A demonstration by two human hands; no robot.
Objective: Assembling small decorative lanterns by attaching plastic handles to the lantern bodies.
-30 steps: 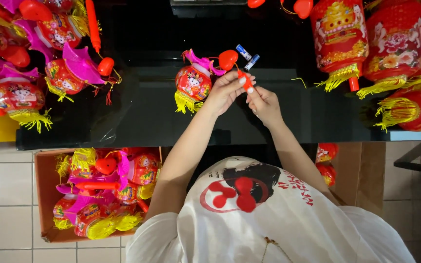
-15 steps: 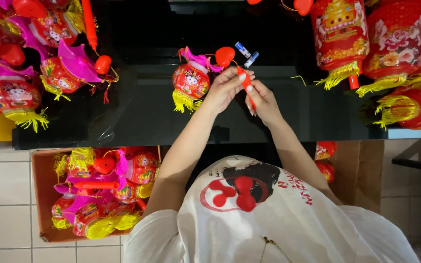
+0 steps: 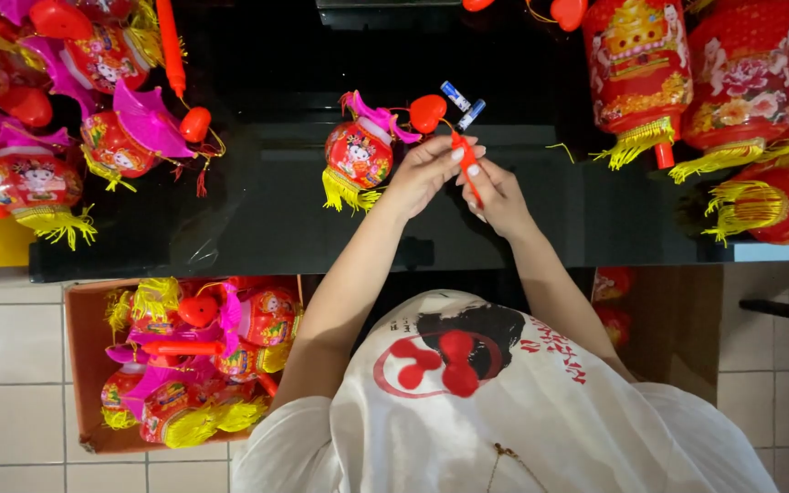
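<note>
- Spanning the upper half of the frame, a black glossy table (image 3: 257, 210) carries nearly everything in play; pale floor tiles (image 3: 6, 365) show beneath it at lower left.
- Large red lanterns (image 3: 687, 82) with yellow fringes crowd the upper right of the frame, looking fully put together.
- Small red-and-pink toy lanterns (image 3: 66, 119) lie heaped at upper left, each seemingly with its stick and heart piece on, so a fair share of the work looks done.
- A cardboard box (image 3: 79, 365) at lower left holds more of these small lanterns in a pile; whether they are finished or waiting I cannot tell.
- One small lantern (image 3: 358, 155) with a pink wing and yellow tassel lies at upper centre, just left of the hands, a red heart (image 3: 427, 111) beside it.
- The left hand (image 3: 422, 173) is closed, fingertips pinching the upper end of a thin red stick (image 3: 468, 169).
- The right hand (image 3: 499, 196) is curled round the same stick lower down, so both grip it; by my reading it is not yet fully joined to that lantern.
- Two small blue-and-white batteries (image 3: 463, 103) lie just above the hands, apparently not fitted.
</note>
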